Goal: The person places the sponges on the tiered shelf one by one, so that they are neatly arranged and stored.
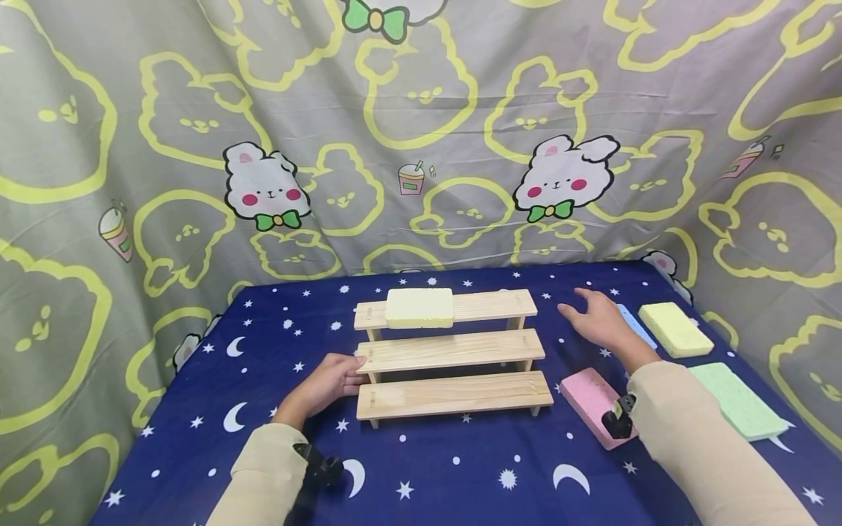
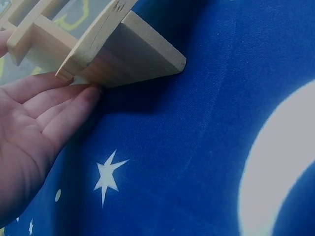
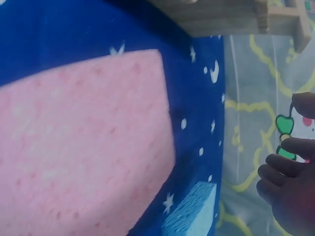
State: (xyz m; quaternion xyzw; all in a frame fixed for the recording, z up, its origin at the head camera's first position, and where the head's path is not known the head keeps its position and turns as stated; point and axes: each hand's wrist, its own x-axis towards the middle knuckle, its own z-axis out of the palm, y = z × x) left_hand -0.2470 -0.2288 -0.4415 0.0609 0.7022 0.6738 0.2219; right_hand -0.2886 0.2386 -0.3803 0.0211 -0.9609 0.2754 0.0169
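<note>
A three-tier wooden rack point(image 1: 454, 351) stands on the blue cloth, a pale yellow sponge point(image 1: 419, 307) lying on its top step. At the rack's left end, my left hand point(image 1: 332, 380) holds the middle step, thumb on top and fingers below it. The left wrist view shows those fingers point(image 2: 64, 105) by the end of the lowest step. My right hand point(image 1: 595, 318) is in the air right of the rack, fingers loosely spread and holding nothing. Below its wrist lies a pink sponge point(image 1: 588, 394), which fills much of the right wrist view.
Right of my right hand are a blue sponge point(image 1: 634, 326), partly hidden by the hand, and a second yellow sponge point(image 1: 674, 329). A green sponge point(image 1: 740, 402) lies nearer, beside the right sleeve. A bunny-print curtain point(image 1: 454, 212) hangs behind the cloth-covered table point(image 1: 454, 489).
</note>
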